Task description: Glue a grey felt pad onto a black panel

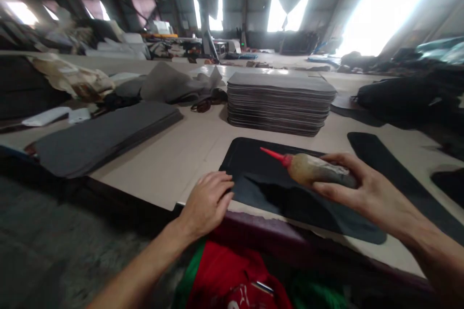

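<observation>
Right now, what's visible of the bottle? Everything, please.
The bottle has a long, tapered red nozzle and a rounded body, cloudy amber near the nozzle, darker grey toward the base, with a whitish, wrinkled patch on top. It looks like soft plastic. It lies nearly level in the right hand, above the black panel, nozzle pointing left and slightly up. The hand covers part of the base end.

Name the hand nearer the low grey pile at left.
Left: the left hand is at the table edge, right of the low grey pile; the right hand, holding the bottle, is farther right.
</observation>
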Motion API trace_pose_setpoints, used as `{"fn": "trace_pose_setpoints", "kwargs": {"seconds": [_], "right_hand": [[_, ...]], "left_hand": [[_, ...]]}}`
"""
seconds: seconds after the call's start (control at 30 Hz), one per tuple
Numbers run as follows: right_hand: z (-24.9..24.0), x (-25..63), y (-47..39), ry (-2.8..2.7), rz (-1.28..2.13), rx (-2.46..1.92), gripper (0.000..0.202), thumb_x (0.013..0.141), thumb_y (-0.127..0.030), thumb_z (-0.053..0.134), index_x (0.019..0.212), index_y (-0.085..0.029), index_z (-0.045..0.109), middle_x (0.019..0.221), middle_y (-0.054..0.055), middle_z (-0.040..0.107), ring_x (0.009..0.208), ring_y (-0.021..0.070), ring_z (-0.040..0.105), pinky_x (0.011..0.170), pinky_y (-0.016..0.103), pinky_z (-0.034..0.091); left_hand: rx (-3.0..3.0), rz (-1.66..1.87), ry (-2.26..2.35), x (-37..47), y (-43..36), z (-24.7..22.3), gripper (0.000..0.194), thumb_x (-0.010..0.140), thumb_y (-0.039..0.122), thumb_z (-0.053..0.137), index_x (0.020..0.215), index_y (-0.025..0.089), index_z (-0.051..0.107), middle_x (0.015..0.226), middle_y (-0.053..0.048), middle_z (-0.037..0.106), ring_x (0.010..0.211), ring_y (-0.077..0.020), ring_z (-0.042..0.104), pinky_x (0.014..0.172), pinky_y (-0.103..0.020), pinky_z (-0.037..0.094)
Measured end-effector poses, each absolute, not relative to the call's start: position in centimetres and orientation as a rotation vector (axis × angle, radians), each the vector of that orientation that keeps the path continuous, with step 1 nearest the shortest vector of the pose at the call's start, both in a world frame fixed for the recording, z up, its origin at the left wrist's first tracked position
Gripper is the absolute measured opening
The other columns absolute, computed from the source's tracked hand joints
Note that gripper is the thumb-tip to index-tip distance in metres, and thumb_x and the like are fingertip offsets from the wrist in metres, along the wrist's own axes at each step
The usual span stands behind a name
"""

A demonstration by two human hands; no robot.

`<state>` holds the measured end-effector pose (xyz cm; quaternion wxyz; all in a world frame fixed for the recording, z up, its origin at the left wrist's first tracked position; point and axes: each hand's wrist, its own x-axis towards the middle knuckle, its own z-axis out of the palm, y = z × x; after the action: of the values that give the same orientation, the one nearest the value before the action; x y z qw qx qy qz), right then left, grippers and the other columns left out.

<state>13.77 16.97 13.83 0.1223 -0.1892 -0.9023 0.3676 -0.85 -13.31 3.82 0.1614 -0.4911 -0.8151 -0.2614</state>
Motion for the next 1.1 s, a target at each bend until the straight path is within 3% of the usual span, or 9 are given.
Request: {"fn": "trace_pose_setpoints", "kwargs": {"seconds": [0.13,0.3,1.1], "right_hand": [[13.6,12.9,14.4,-2.639,1.128,-0.475,0.052,0.075,-0.056,0.072,0.116,-0.027,0.059,0.095,0.000,0.068,0.082,0.0212,0.063,0.068,0.030,0.048],[13.2,10.1,11.0,-2.669,1.095,-0.251,0.032,0.078,-0.045,0.067,0.101,-0.023,0.062,0.084,-0.002,0.065,0.072,0.0171,0.060,0.064,0.028,0.045],[13.5,5.3,7.9,-2.864,0.737,0.062,0.014,0.081,-0.027,0.058,0.093,-0.021,0.061,0.089,0.002,0.063,0.076,0.0166,0.056,0.067,0.027,0.035]], "left_hand": [[-1.401,-0.660,-2.369,-3.8,-15.9,2.5,0.023,0.097,0.021,0.052,0.115,0.016,0.064,0.123,-0.010,0.065,0.116,-0.0269,0.058,0.101,-0.050,0.050],[-1.330,-0.716,-2.350,-3.7,-16.0,1.6,0.019,0.096,0.024,0.054,0.108,0.015,0.065,0.117,-0.011,0.067,0.111,-0.0255,0.061,0.097,-0.045,0.053],[-1.237,-0.779,-2.392,-3.5,-15.5,1.8,0.016,0.092,0.032,0.063,0.098,0.017,0.065,0.110,-0.009,0.067,0.107,-0.0262,0.060,0.093,-0.043,0.052]]}}
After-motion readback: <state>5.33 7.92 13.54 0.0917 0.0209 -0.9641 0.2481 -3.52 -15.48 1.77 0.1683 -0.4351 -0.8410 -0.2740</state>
